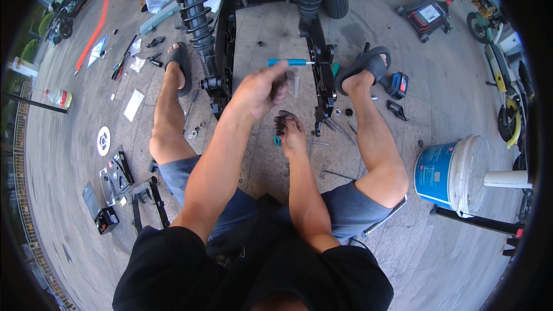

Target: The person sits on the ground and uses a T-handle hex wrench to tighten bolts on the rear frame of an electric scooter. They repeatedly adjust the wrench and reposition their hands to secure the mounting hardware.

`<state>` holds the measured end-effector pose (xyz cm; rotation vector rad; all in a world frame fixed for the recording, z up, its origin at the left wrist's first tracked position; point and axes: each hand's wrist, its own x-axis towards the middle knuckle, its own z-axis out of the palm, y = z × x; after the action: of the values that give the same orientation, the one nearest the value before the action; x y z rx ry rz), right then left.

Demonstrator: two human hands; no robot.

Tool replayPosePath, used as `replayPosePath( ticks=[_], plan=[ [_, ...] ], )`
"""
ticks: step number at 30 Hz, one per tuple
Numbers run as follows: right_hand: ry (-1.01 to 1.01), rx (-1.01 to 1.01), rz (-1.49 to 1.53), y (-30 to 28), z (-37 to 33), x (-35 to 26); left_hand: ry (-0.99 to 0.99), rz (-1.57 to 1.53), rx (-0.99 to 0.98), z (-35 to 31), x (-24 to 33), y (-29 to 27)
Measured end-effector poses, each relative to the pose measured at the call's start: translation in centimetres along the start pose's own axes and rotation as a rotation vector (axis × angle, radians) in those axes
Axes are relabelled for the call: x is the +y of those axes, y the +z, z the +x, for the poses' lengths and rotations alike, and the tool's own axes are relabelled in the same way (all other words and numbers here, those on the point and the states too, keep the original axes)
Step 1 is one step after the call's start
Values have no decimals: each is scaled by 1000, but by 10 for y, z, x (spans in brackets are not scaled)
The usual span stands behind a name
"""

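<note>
My left hand (260, 93) is raised between two black fork legs, its fingers closed on the teal handle of a screwdriver-like tool (294, 62). The tool's thin silver shaft points right and meets the inner side of the right black fork leg (320, 72). Motion slightly blurs the fingertips. Lower and nearer, my right hand (294, 136) has its fingers curled, with dark fingertips or a dark piece at them. A teal piece (277, 140) shows at its left and a thin metal rod (318, 143) at its right; whether the hand grips them is hidden.
Coil-spring shocks (196, 17) rise above the fork legs. Small rings (193, 133) and a hex key (337, 175) lie on the paving. To the right are a cordless tool battery (397, 85), a blue-and-white bucket (436, 175) and a floor jack (427, 16). Tools and parts (118, 170) lie left.
</note>
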<state>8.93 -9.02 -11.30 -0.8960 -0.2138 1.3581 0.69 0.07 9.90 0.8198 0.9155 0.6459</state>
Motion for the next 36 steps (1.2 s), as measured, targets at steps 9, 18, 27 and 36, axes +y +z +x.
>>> replayPosePath(
  ticks=[9,18,27,36],
  plan=[
    [35,234,-228,-12,3,12,751,846,433,74,27,-2],
    [106,245,-358,-38,22,36,-68,66,83,139,-31,-41],
    [-27,318,-408,-25,13,23,212,177,-85,90,-126,-72],
    [109,357,-490,-19,7,18,-4,-156,-15,17,-86,-38]
  ],
)
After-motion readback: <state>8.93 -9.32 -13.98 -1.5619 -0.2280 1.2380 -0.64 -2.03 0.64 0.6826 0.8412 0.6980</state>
